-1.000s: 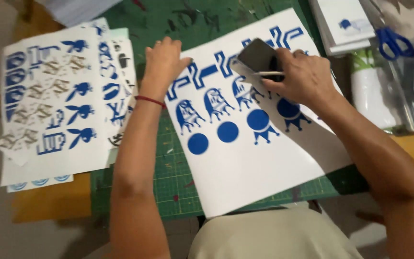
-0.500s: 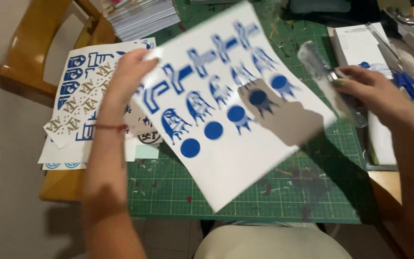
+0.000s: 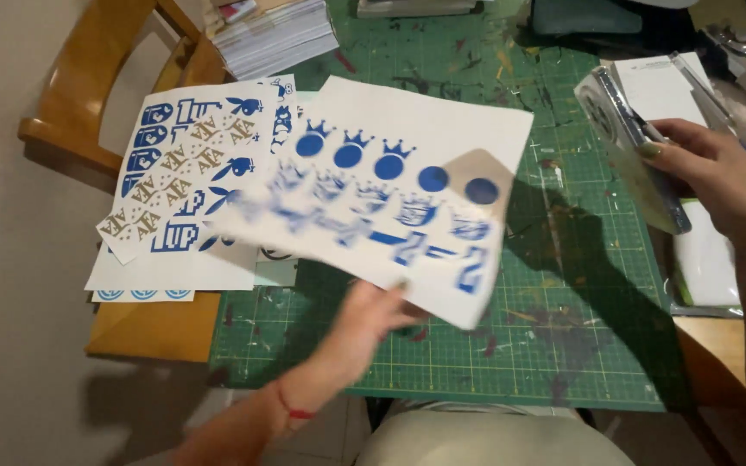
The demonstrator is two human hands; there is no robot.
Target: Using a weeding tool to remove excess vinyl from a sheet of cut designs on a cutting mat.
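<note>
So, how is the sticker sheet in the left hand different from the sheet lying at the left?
The held sheet is lifted and tilted in the left hand; the lying sheet rests flat. The held sheet carries only blue shapes; the lying sheet also has gold ones. Both are white.

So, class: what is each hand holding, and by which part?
Left hand grips the white sheet of blue stickers by its near edge; right hand holds a clear flat case along its side.
</note>
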